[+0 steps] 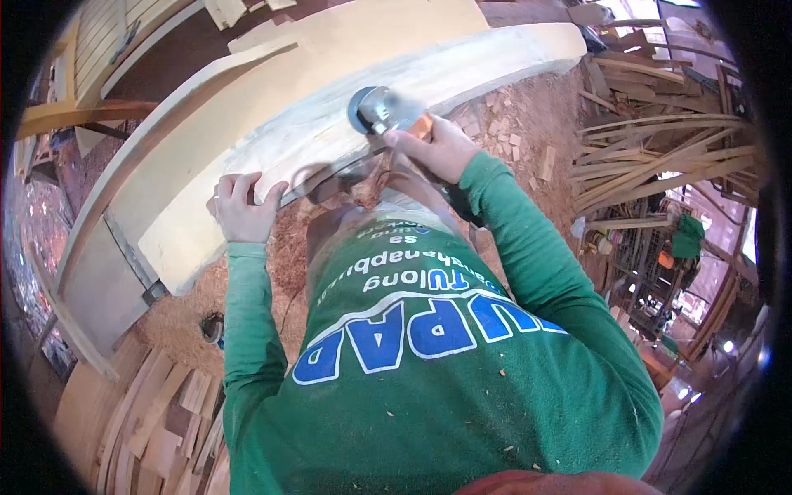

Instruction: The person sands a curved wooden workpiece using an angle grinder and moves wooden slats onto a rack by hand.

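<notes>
My right hand is closed around an angle grinder with a metallic head and an orange part near my fingers. Its round disc meets the face of a long, curved pale wooden plank; the grinder is slightly blurred. On the plank's near edge rests my left hand, fingers apart and slightly bent, thumb spread to the side. A whitish-grey, streaked area covers much of the plank's surface around the disc. The grinder's rear end is mostly hidden by my right hand.
Wood chips and sawdust cover the ground beside the plank. Stacked wooden strips lie at the right, and more boards at the lower left. A curved timber rail runs along the far left of the plank.
</notes>
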{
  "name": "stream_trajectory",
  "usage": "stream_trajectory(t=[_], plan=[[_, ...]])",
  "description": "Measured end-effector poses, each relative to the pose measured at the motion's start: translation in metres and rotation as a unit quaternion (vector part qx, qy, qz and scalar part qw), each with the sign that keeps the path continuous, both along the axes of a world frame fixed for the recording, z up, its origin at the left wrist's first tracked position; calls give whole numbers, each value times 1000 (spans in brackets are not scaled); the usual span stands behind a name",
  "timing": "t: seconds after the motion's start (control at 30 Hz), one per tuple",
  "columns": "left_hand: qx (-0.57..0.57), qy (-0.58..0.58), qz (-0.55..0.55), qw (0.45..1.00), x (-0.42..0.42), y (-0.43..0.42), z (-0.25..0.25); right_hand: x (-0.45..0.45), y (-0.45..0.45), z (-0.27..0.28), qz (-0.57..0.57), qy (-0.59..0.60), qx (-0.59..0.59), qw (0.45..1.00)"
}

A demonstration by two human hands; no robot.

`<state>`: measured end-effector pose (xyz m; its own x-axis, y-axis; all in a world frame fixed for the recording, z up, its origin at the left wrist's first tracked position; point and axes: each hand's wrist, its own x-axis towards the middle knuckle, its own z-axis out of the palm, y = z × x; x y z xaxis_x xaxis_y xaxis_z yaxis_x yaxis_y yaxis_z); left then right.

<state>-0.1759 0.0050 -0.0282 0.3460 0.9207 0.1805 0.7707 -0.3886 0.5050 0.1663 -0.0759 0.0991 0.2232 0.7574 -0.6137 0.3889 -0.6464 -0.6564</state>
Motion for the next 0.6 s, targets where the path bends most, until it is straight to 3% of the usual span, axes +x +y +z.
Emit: stream_trajectory(t=[0.03, 0.3, 0.6], plan=[[7, 0, 2, 1000, 2, 1, 1, 12, -5, -10, -28, 45, 32, 998], [17, 22, -34, 999, 74, 21, 7, 98, -13, -3, -63, -6, -69, 996], [22, 64, 21, 997, 117, 25, 4, 162, -21, -13, -100, 2, -22, 995]])
